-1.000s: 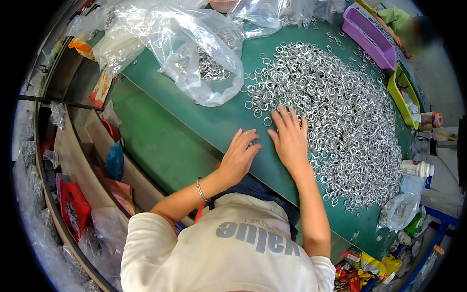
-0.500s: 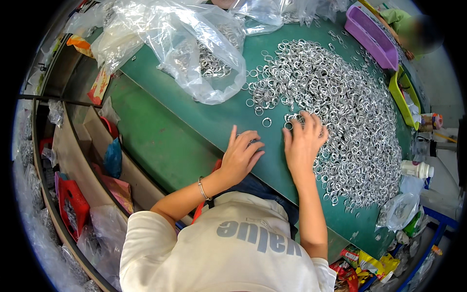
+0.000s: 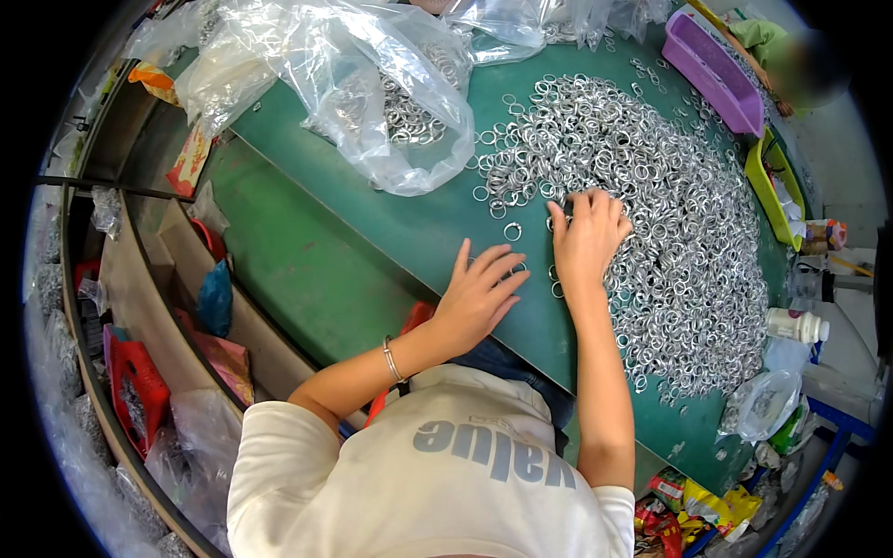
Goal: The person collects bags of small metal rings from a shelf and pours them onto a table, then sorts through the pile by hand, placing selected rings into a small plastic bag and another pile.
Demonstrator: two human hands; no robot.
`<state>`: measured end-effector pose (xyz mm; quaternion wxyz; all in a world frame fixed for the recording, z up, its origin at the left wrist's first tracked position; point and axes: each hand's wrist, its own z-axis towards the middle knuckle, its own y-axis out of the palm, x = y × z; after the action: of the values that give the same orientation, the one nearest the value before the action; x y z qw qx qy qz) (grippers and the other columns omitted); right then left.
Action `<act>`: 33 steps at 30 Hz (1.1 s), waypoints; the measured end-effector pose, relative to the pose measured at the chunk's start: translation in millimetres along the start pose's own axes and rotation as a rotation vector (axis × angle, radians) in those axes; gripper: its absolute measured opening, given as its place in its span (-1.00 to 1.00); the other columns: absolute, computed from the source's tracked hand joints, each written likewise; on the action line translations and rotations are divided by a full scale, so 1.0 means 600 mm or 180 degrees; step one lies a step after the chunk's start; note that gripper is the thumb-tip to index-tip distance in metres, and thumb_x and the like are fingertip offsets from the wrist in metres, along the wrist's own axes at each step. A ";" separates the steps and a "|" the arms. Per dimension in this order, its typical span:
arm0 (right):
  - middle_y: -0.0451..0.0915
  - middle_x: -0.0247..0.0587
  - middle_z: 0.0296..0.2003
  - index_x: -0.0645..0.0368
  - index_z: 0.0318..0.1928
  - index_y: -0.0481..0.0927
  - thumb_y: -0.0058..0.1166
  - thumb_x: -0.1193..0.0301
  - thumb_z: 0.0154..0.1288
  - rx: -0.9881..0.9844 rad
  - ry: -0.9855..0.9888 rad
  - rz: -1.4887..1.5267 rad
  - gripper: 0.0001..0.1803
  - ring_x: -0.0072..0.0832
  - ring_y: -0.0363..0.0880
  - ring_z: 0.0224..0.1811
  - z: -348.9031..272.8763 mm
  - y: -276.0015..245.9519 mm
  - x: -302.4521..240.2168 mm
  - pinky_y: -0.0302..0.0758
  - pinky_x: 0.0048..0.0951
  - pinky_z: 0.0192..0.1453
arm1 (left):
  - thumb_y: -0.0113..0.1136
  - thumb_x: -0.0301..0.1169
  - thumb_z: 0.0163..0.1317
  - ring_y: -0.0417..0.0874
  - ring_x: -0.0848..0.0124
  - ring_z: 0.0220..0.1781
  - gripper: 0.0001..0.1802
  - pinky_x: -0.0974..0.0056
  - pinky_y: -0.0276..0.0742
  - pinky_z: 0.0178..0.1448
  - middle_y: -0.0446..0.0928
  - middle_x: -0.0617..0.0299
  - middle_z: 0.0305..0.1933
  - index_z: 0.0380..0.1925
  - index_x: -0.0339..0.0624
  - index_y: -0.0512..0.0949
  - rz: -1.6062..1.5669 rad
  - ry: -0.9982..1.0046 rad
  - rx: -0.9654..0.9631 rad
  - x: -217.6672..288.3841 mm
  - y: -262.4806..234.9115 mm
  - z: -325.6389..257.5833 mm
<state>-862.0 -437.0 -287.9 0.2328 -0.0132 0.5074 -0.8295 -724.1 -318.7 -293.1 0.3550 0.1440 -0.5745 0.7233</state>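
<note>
One left hand (image 3: 478,296) spread, one right hand (image 3: 586,244) curled at one ring heap (image 3: 686,242), both grips unclear

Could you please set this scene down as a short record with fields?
Left hand: over the green table, fingers spread, ring at fingertips; grip unclear
Right hand: at the ring pile's left edge, fingers bent; grip hidden
Pile: loose, silver-coloured rings heaped together
Plastic bag: clear, left of the pile, rings inside
Containers: purple tray, yellow-green tray, toward the upper right
</note>
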 end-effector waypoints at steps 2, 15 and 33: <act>0.47 -0.25 -0.31 0.17 -0.38 0.57 0.20 0.41 0.06 -0.0103 -0.0010 0.0046 -0.87 -0.29 0.35 -0.15 0.002 -0.001 0.002 0.19 -0.23 -0.05 | 0.26 -0.57 0.02 0.39 0.19 0.23 -0.66 -0.23 0.01 0.38 0.45 0.15 0.01 -0.15 -0.16 0.50 0.0028 0.0160 -0.0083 -0.009 0.006 0.003; 0.49 -0.11 -0.15 0.33 -0.11 0.53 0.04 0.66 0.06 -0.0988 -0.0267 0.1247 -0.69 -0.18 0.42 -0.11 -0.102 -0.094 -0.044 0.35 -0.27 -0.04 | 0.16 -0.70 0.04 0.44 0.18 0.04 -0.58 0.15 0.29 0.21 0.38 0.02 -0.03 -0.05 -0.27 0.39 -0.1330 -0.0777 0.1390 -0.006 -0.013 -0.045; 0.45 -0.01 -0.18 0.30 -0.14 0.51 0.17 0.56 0.08 -0.0785 0.0110 0.1763 -0.72 -0.09 0.46 -0.18 -0.125 -0.052 -0.053 0.42 -0.19 -0.13 | 0.32 -0.59 -0.05 0.24 -0.01 0.33 -0.39 -0.02 0.17 0.35 0.30 0.03 0.24 0.09 -0.23 0.39 -0.0504 -0.0620 0.0616 -0.005 -0.022 -0.052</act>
<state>-864.8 -350.2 -291.0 0.4381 0.1117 0.5925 -0.6668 -707.1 -289.4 -294.8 0.3380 0.2918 -0.5207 0.7277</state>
